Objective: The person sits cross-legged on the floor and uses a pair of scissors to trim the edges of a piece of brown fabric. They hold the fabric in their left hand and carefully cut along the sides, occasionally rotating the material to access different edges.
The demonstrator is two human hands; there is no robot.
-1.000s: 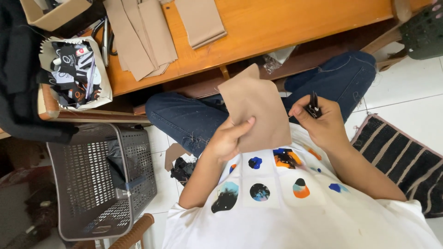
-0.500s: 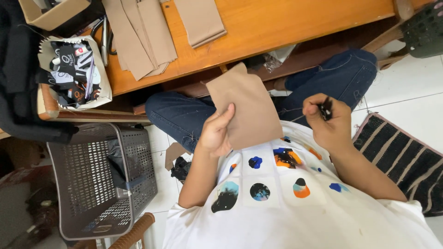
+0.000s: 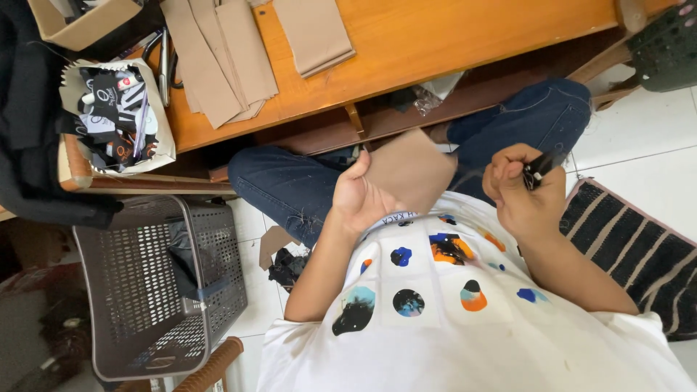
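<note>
The left hand is closed on the near edge of a tan cut piece, thumb on top, holding it tilted over the lap, its long side running up and away toward the tabletop. Just to its right, the right hand is curled shut around a black marker, apart from the piece by a small gap. Beyond both hands, 2 stacks of the same tan pieces lie on the tabletop, with a grey basket off to the left.
</note>
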